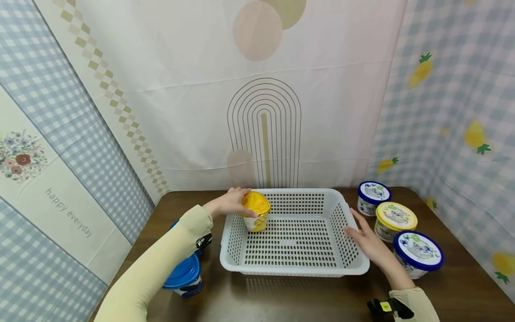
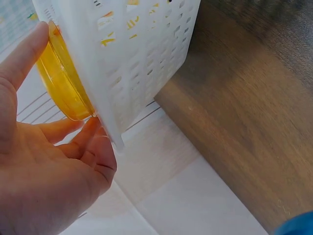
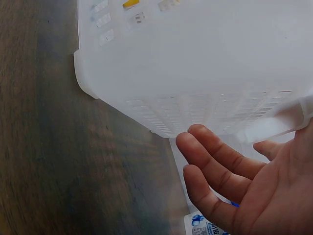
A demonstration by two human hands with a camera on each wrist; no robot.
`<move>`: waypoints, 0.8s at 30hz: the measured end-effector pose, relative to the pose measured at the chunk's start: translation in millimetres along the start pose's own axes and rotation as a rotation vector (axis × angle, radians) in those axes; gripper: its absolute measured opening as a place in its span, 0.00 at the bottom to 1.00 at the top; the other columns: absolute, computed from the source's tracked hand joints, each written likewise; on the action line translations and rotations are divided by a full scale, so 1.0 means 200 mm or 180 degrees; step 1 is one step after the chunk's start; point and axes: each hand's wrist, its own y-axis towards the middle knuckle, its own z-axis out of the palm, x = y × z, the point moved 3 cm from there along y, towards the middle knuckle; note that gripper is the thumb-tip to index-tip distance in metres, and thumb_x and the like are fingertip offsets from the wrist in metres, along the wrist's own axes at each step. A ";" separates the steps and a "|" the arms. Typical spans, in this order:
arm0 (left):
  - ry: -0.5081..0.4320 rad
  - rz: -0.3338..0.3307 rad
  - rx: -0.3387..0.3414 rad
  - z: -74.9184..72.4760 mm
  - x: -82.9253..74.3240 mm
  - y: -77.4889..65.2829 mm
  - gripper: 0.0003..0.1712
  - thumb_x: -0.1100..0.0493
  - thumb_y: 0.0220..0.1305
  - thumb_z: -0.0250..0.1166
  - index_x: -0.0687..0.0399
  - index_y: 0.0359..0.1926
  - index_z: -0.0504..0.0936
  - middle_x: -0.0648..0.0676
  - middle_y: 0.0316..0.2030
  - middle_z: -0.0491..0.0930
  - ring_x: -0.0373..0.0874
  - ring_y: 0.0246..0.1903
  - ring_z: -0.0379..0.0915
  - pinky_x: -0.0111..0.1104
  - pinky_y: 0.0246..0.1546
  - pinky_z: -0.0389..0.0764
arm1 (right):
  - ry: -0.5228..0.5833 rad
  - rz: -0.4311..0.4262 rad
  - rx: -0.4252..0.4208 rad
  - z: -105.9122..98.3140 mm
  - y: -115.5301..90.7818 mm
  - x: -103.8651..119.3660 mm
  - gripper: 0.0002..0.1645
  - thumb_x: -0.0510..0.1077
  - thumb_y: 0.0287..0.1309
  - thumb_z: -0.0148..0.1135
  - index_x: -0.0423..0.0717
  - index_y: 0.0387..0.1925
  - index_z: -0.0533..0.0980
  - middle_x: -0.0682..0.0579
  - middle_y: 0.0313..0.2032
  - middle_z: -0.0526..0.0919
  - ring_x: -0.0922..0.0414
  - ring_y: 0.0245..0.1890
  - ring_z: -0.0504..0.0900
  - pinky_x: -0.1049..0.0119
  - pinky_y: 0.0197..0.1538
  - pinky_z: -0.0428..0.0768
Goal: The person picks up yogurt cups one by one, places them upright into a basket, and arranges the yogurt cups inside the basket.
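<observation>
I see the left hand (image 1: pixel 231 202) pinching a yellow tub (image 1: pixel 260 208) inside the white basket (image 1: pixel 297 270), toward its far left corner. The right hand (image 1: pixel 369 241) grips the basket's right edge, thumb inside, other fingers loosely spread outside.

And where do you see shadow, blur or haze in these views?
Head: even light, with a soft shadow under the white perforated plastic basket; left wrist: the rounded blue object in the corner is blurred; right wrist: dimmer, the basket looks hazy, faint light streaks on the dark brown wooden table.
</observation>
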 end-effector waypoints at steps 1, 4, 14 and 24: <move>-0.0005 0.0009 -0.0006 0.00 0.00 0.00 0.57 0.40 0.56 0.74 0.60 0.77 0.57 0.62 0.71 0.63 0.54 0.64 0.58 0.48 0.66 0.65 | 0.0010 0.0006 -0.0005 0.00 0.00 0.00 0.49 0.55 0.77 0.47 0.53 0.80 0.27 0.20 0.68 0.57 0.35 0.53 0.81 0.46 0.42 0.85; -0.0001 0.0027 -0.0021 0.00 0.02 0.00 0.57 0.39 0.56 0.74 0.60 0.77 0.57 0.62 0.71 0.63 0.55 0.64 0.58 0.48 0.66 0.64 | 0.0030 0.0002 -0.0001 0.00 0.00 0.01 0.49 0.55 0.77 0.47 0.54 0.80 0.27 0.20 0.68 0.57 0.35 0.53 0.82 0.47 0.41 0.85; 0.0026 0.0055 -0.0041 0.01 0.01 0.00 0.57 0.38 0.55 0.74 0.59 0.76 0.59 0.61 0.69 0.65 0.54 0.63 0.59 0.47 0.65 0.66 | 0.0030 -0.0008 0.0027 0.01 -0.01 0.01 0.50 0.56 0.77 0.47 0.52 0.80 0.26 0.19 0.68 0.58 0.35 0.53 0.81 0.47 0.42 0.85; 0.0045 0.0034 -0.0073 0.01 0.02 0.02 0.57 0.37 0.55 0.74 0.60 0.76 0.59 0.62 0.70 0.65 0.55 0.65 0.60 0.48 0.66 0.65 | 0.0115 0.0026 0.0065 0.00 0.00 0.01 0.50 0.56 0.78 0.47 0.54 0.79 0.25 0.19 0.68 0.56 0.35 0.52 0.82 0.47 0.40 0.86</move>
